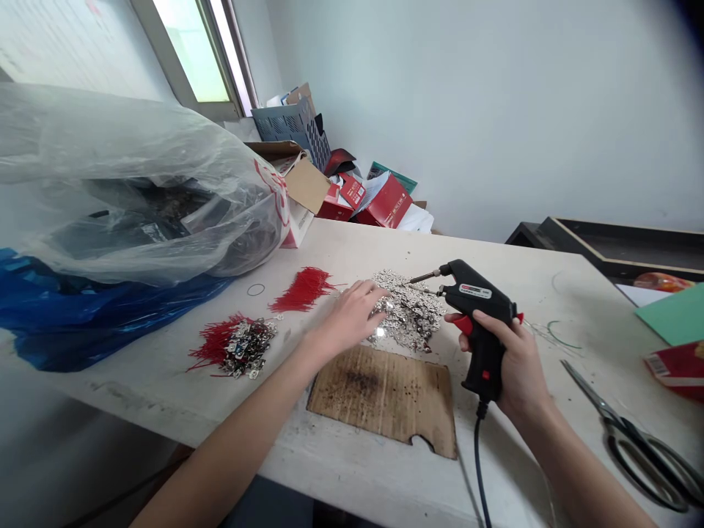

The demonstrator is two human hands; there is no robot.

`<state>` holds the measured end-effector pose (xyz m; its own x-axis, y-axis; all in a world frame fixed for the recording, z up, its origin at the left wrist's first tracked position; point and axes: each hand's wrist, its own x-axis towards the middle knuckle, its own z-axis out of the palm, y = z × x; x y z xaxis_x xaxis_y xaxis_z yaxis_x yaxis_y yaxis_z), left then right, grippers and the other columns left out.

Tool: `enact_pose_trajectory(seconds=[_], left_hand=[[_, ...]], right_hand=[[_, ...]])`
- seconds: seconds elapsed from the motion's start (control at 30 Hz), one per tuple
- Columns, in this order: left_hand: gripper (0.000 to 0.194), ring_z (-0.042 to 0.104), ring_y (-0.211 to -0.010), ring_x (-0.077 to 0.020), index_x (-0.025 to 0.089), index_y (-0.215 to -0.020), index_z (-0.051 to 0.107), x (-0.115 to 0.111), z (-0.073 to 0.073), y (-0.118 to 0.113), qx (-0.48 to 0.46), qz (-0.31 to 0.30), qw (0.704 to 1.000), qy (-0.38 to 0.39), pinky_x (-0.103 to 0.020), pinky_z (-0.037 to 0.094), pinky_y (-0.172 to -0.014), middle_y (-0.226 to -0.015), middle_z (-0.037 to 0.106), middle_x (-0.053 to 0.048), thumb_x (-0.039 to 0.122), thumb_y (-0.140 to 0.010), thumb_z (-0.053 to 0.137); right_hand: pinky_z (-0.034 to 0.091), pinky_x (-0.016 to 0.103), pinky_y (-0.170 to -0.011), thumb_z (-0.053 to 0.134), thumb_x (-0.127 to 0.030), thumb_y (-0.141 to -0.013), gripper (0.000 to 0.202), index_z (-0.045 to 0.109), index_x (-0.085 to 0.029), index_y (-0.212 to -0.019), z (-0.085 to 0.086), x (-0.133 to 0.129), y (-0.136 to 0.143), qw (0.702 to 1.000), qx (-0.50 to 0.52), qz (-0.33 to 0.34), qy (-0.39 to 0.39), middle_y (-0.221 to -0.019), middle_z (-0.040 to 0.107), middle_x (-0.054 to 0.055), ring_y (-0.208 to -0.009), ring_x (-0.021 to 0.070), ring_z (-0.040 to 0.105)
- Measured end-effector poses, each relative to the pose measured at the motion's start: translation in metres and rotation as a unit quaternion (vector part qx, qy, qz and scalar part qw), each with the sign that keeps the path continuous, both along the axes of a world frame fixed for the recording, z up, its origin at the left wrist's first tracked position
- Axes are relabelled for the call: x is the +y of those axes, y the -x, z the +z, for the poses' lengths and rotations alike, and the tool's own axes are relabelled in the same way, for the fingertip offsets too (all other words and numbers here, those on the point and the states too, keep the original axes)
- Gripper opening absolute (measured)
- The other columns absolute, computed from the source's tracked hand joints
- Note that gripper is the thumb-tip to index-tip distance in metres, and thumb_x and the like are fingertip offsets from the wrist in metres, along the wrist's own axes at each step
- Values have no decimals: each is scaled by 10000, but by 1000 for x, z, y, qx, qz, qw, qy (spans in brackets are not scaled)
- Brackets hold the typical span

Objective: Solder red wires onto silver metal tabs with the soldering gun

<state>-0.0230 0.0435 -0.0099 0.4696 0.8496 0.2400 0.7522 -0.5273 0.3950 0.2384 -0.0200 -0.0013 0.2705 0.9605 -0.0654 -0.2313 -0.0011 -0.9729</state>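
Note:
My right hand (pixel 509 352) is wrapped round the handle of a black soldering gun (pixel 473 293), whose tip points left over a pile of small metal pieces (pixel 412 315). My left hand (pixel 355 315) reaches to the left edge of that pile, fingers bent; whatever its fingertips hold is too small to make out. Just behind and left of it lies a bundle of red wires (pixel 303 288). Farther left, more red wires with metal pieces attached (pixel 247 346) form a heap. A scorched cardboard piece (pixel 385 396) lies flat in front of the metal pile.
Scissors (pixel 621 425) lie at the right, near a green sheet (pixel 674 312) and a red packet (pixel 679 370). A large clear plastic bag (pixel 137 198) over a blue bag (pixel 104 315) fills the left. Boxes (pixel 385 202) stand behind the table (pixel 352 246); the gun's cord hangs over the front.

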Motion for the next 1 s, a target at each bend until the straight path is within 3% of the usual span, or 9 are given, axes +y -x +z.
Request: enact_pose_trajectory(seconds=[0.23,0.53,0.77,0.87,1.0], left_hand=[[137,658,-1268,-319,219,-1172,783,12,-6,-16,67,27,997,6,-512,518,-1111,-1287,734,-105,265,-1091,682],[143,703,-1147,-291,202,-1033,779,10,-3,-19,44,29,999,9,-491,541,-1059,-1164,765,-85,178,-1079,646],[108,727,-1139,-246,208,-1088,766,11,-1,-17,-20,20,999,23,-424,561,-1048,-1187,812,-68,182,-1086,662],[83,737,-1055,-212,221,-1086,775,4,8,-13,-83,1,995,49,-377,567,-990,-1157,832,-42,197,-1059,700],[77,703,-833,-163,222,-926,772,-15,23,-12,-134,-84,981,110,-332,543,-865,-958,832,9,160,-960,740]], right_hand=[[378,202,-331,926,-475,-781,380,843,-155,-968,2,0,1,1000,-4,0,1,-1010,837,153,-566,138,581],[375,209,-329,918,-467,-812,372,840,-148,-987,-1,0,0,1000,-5,1,3,-938,824,140,-556,144,582],[380,212,-332,913,-455,-799,354,810,-157,-960,2,-1,1,1000,-7,0,-8,-951,826,138,-552,142,588],[388,217,-330,906,-449,-796,343,791,-165,-950,3,-1,2,1000,-10,-5,-6,-887,807,114,-542,147,589],[427,216,-369,885,-435,-826,318,785,-160,-951,3,-1,0,1000,-14,-6,-12,-875,798,100,-544,131,579]])
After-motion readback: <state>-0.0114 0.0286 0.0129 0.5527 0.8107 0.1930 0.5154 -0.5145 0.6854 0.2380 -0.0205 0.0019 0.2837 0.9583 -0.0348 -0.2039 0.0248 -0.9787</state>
